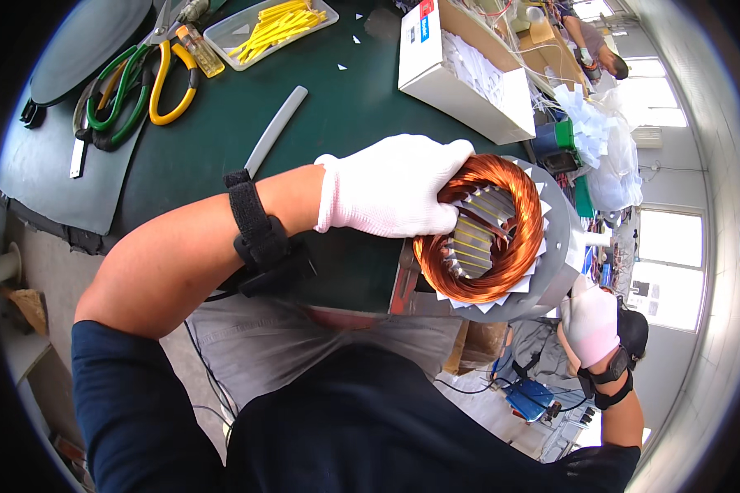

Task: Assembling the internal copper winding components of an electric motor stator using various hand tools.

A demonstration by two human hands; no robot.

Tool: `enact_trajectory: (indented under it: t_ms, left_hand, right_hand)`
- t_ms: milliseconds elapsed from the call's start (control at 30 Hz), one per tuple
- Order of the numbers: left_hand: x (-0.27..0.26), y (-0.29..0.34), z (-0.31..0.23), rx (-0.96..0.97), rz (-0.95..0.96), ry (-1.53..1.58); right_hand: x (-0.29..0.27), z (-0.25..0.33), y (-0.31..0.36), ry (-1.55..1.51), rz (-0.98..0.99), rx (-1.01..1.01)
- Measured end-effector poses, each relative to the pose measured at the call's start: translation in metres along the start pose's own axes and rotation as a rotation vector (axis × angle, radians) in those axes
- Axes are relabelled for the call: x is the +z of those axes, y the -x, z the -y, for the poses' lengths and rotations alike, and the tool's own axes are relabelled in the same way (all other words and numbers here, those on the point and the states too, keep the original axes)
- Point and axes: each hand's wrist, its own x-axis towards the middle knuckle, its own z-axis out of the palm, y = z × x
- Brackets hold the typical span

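Note:
A motor stator (557, 246) with a grey metal housing is tilted at the bench's right edge, its open end facing me. Its thick ring of copper winding (528, 205) bulges out, with white pointed insulation tabs around it and yellow strips along the slots inside. My left hand (395, 187), in a white knitted glove, is closed on the upper left of the winding, with fingertips inside the bore. Gloved as well, my right hand (592, 322) grips the lower right side of the housing; some of its fingers are hidden.
On the dark green bench lie a pale tube (278, 130), scissors and pliers (173, 90), and a clear tray (304, 41) of yellow strips. A white carton (460, 90) holding white pieces stands behind the stator. Another person (588, 41) is at the far right.

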Motion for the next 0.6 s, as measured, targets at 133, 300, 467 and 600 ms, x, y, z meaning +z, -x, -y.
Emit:
enact_trajectory:
  t_ms: [133,300,467,600]
  left_hand:
    - [0.002,-0.001,-0.005,-0.045,0.018,-0.053]
    - [0.006,0.000,-0.003,-0.005,-0.078,-0.075]
    - [0.005,-0.001,-0.007,-0.063,-0.045,-0.052]
    - [0.007,-0.001,-0.003,-0.061,-0.042,-0.023]
  right_hand:
    - [0.009,-0.001,0.000,-0.110,-0.069,-0.014]
    - [0.007,0.012,-0.024,-0.344,-0.081,-0.190]
    - [0.011,0.010,-0.020,-0.249,-0.025,-0.173]
    - [0.024,0.006,-0.021,-0.055,-0.072,-0.207]
